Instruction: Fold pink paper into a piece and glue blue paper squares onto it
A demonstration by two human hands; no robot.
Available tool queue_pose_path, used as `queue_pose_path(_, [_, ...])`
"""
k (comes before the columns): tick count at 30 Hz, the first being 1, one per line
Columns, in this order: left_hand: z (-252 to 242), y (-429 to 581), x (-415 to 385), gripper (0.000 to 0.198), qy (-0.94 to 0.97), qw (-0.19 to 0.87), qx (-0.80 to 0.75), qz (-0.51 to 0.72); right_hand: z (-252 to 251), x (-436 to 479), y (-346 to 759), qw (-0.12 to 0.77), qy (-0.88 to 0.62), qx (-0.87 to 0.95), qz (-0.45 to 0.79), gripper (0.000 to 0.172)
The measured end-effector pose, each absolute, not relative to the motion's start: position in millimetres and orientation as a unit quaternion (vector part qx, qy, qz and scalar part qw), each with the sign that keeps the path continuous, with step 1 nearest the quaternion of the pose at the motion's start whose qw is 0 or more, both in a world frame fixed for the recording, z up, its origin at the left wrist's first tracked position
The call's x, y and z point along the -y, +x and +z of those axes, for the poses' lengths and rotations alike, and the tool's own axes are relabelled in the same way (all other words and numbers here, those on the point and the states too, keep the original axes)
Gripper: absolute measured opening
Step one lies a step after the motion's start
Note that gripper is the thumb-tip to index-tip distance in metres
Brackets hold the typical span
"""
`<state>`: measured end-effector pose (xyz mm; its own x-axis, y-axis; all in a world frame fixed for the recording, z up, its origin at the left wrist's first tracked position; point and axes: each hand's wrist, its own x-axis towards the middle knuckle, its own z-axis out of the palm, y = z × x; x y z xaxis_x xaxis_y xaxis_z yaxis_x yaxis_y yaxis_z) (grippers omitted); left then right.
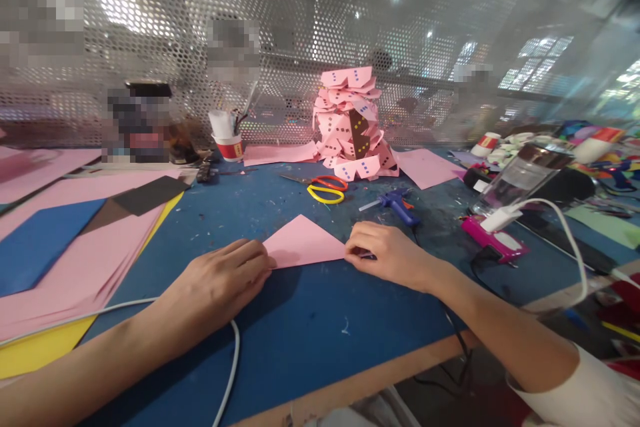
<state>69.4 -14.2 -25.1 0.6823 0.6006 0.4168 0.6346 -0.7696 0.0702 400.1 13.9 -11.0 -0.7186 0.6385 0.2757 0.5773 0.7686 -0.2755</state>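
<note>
A pink sheet of paper (305, 244), folded into a triangle with its peak pointing away from me, lies on the blue tabletop (300, 360). At its left corner my left hand (225, 280) is closed, fingers curled over the edge. My right hand (383, 248) pinches the opposite corner between thumb and fingers. Just beyond the paper are scissors (327, 190) with red and yellow handles. A blue glue gun (397, 203) rests behind my right hand.
Pink paper sheets (55, 267) are piled at the left. A stack of folded pink pieces (350, 127) stands at the back, near a paper cup (229, 147). On the right are a clear bottle (520, 177), a magenta power strip (495, 240) and a white cable (575, 247).
</note>
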Motion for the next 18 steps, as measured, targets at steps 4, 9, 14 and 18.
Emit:
queue_pose_path(4, [-25.8,67.8,12.4,0.021,-0.921,0.029,0.345,-0.177,-10.5,-14.2,400.0,0.183,-0.329,0.922,0.090,0.006])
queue_pose_path(9, [-24.7,71.3,10.9,0.023,-0.917,0.020,0.356,-0.181,-10.6,-13.2,399.1,0.186,-0.342,0.917,0.087,0.006])
queue_pose_path(14, [-28.0,73.7,9.1,0.021,-0.907,0.011,0.373,-0.197,-6.2,-9.9,393.2,0.179,-0.345,0.917,0.088,0.003])
queue_pose_path(18, [-28.1,75.3,8.6,0.020,-0.902,-0.003,0.380,-0.205,-1.4,-8.2,380.9,0.159,-0.319,0.931,0.076,0.009])
